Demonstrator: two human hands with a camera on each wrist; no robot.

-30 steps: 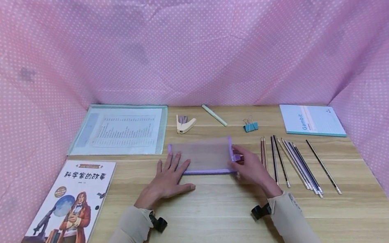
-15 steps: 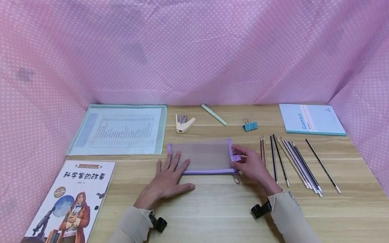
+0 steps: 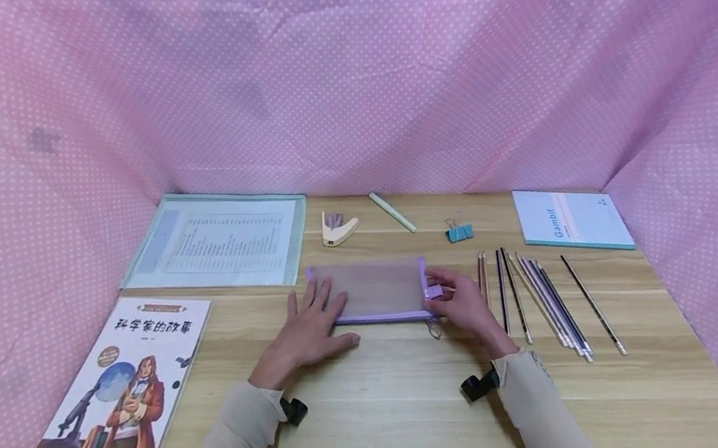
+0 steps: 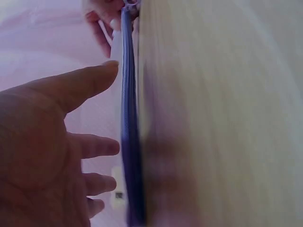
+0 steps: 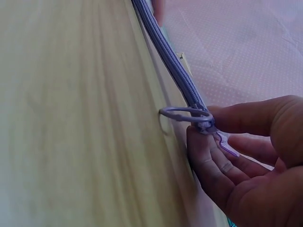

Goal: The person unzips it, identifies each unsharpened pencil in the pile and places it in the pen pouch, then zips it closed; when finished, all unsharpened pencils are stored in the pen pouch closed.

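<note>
Pink polka-dot cloth (image 3: 340, 89) walls things in beyond the fingers and to both sides. Wood-grain surface (image 3: 386, 419) under everything. Clear folder (image 3: 232, 234) with green edges, printed sheet inside, lies beyond the left fingers and off to their left. Illustrated book (image 3: 129, 379) flat, left of the left fingers, well apart. "Gambit" notebook (image 3: 573, 219) beyond the right fingers, far to their right. Sheer pouch (image 3: 378, 286), purple trim, flat on the surface between the two hands, zip edge toward the person. Left hand (image 3: 306, 335): fingers spread, fairly straight, tips resting on the pouch's left end, thumb apart from the rest. Right hand (image 3: 463, 305): thumb and fingers pinch the pouch's right end by the zip corner. Pencils (image 3: 553, 304) to the right of the right fingers, mostly grouped, one lying separately farther right. Cream stapler (image 3: 341, 234) beyond the left fingers; pale green pen (image 3: 392, 212) farther out, between both sets of fingers. Teal binder clip (image 3: 460, 233) beyond the right fingers. Purple tab (image 3: 434, 291) right at the right fingers; zip ring (image 5: 177, 116) just beside them.
</note>
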